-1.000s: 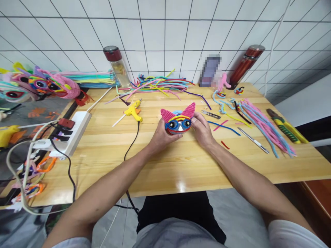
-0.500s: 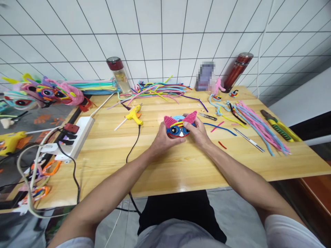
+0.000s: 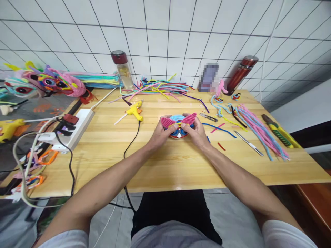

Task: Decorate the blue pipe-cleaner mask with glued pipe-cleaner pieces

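Note:
Between my two hands is a pipe-cleaner animal head point(image 3: 179, 133) with two pink ears, a light blue top, a yellow band, blue eye rings and a red lower edge. My left hand point(image 3: 162, 133) grips its left side, the thumb pressed on the front below the left ear. On the other side my right hand point(image 3: 194, 132) holds it the same way, its thumb beneath the right ear. The fingers behind the head are hidden. Small snips point(image 3: 209, 117) lie just right of my right hand, near a blue pipe cleaner point(image 3: 219, 129).
A yellow glue gun point(image 3: 134, 111) with its black cord lies to the left, beyond it a white power strip point(image 3: 77, 129). Pipe cleaners point(image 3: 157, 88) are heaped at the back between a glass bottle point(image 3: 124, 72) and a phone. To the right are a craft knife point(image 3: 248, 143) and pliers point(image 3: 278, 132).
My left thumb has moved up from the lower edge onto the front of the head. My right thumb has slid down off the right ear. The view has shifted slightly.

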A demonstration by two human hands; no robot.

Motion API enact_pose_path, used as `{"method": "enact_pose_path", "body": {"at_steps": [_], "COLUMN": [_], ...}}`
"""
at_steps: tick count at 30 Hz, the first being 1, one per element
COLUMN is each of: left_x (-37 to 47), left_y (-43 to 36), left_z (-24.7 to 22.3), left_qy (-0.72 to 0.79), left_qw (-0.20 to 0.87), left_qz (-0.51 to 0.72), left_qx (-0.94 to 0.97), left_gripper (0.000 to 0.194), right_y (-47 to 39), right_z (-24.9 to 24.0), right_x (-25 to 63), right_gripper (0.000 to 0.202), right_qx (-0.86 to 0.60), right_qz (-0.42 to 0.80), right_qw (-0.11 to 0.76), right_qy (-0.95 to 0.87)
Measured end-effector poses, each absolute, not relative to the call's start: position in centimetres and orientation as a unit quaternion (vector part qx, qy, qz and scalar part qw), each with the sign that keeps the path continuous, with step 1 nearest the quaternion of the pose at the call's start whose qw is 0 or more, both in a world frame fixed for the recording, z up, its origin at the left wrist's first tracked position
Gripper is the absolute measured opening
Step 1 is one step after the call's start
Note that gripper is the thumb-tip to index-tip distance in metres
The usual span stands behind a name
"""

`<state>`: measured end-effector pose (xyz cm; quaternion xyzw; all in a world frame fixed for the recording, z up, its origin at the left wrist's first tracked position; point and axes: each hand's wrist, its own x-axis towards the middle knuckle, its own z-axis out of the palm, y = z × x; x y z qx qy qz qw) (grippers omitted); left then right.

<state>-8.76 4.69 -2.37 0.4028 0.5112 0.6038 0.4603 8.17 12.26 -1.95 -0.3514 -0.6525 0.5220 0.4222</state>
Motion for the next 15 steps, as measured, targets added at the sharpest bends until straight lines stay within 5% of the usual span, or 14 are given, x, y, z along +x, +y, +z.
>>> {"method": "enact_pose_path", "body": {"at_steps": [15], "left_x": [-8.57], "left_y": [4.61], "left_z": [-2.47], "left_qy": [0.479], "left_qw": [0.475], "left_qz": [0.618], "left_qx": [0.404], "left_gripper": [0.068], "right_y": [12.57], "right_z": [-2.47], "right_x": [8.16], "right_gripper": [0.068], "right_qx": [-0.343], "right_qz": [0.529], "right_qw": [0.435], "right_qy": [-0.643]}}
